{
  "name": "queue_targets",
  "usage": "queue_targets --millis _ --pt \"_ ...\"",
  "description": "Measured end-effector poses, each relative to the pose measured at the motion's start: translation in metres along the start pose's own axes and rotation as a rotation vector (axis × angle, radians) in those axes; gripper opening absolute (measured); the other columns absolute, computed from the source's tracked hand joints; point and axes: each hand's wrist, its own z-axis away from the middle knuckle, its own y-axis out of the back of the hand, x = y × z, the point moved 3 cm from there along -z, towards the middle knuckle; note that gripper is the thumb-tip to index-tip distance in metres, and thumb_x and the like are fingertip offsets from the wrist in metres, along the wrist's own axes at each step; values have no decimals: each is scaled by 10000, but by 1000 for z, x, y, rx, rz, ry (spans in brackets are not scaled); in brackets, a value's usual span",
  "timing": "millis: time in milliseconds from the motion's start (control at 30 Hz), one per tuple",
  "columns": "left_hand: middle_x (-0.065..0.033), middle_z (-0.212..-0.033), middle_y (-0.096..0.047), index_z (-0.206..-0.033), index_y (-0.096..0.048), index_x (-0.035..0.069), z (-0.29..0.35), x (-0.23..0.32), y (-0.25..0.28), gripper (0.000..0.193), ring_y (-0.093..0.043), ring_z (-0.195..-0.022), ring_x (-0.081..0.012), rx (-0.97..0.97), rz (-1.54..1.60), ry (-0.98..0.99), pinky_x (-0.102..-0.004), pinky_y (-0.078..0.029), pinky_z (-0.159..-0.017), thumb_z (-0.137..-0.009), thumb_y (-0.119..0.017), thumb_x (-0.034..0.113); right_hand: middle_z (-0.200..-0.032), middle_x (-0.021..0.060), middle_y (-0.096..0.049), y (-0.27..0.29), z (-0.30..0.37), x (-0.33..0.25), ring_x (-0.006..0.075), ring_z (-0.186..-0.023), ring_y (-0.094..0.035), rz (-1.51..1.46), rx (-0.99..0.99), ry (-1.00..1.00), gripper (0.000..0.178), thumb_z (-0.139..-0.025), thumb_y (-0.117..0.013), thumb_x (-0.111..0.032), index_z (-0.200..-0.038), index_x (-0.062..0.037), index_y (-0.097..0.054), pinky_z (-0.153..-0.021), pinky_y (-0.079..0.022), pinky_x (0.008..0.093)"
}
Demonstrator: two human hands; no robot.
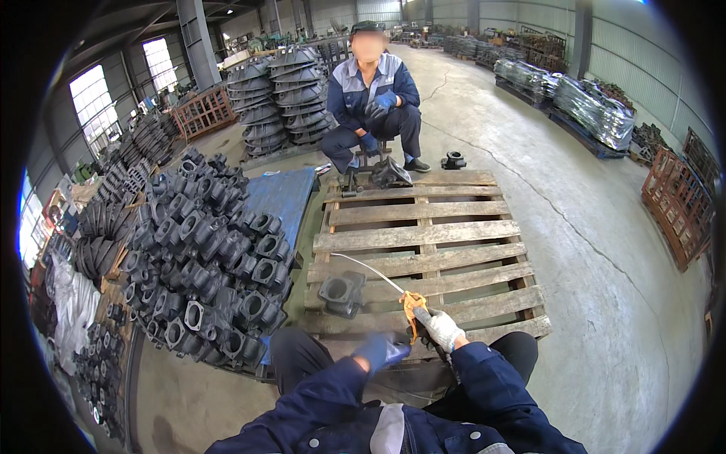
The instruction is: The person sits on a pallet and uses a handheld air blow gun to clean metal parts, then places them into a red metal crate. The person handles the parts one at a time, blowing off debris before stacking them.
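Note:
My right hand [441,327], in a white and grey glove, is closed round a tool wrapped in orange material [414,304]. A long, thin pale rod [370,267] runs from the tool's tip to the upper left. My left hand [382,352], in a blue glove, is low beside the tool and smeared by motion, so its fingers cannot be read. To the left of the tool, a dark cast metal part [342,293] with a round opening sits on the near left corner of the wooden pallet [423,234].
Piled dark castings [204,265] cover a blue pallet [283,197] on my left. Across from me squats a gloved co-worker [374,98], with a casting [389,174] at the pallet's far edge. Another casting [454,160] lies on the floor. Wrapped stacks [594,110] stand far right.

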Motion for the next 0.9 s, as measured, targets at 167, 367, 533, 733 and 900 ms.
queue_targets --millis 167,367,533,733,900 --pt "-201 -1066 -668 -1156 -629 30 9 -35 -49 445 -647 -969 -280 4 133 -121 -354 -491 -881 -866 -613 368 -894 195 -695 1 -4 0 290 -884 -665 333 154 88 540 -825 -602 -472 -1002 33 -671 -773 -482 373" --pt "-167 -1101 -638 -1220 -573 35 -25 -96 -122 417 -617 -1018 -249 -110 539 -301 -392 -489 -918 -905 -593 307 -869 114 -683 -9 7 -2 208 -810 -634 181 63 152 414 -827 -648 -356 -1048 -6 -644 -742 -488 341" --pt "-125 -1004 -650 -1182 -586 42 -40 -134 -179 288 -631 -963 -219 -664 1855 446 -414 -530 -869 -962 -527 219 -865 71 -667 -32 12 2 172 -782 -615 61 -48 63 412 -830 -649 -320 -1113 -22 -627 -703 -493 324" --pt "-56 -1060 -675 -1203 -603 35 -45 -126 -155 309 -640 -950 -171 -276 920 -33 -315 -520 -782 -984 -507 231 -800 32 -632 -52 19 -16 103 -646 -550 112 -63 41 394 -859 -676 -277 -1146 -13 -622 -585 -452 270" --pt "-110 -1262 -597 -1305 -519 32 -35 -112 -156 339 -605 -1107 -186 -570 1015 -79 -284 -500 -822 -1005 -429 162 -879 79 -650 -59 15 -12 153 -755 -603 88 -162 11 345 -865 -590 -236 -1127 -11 -587 -671 -481 305"
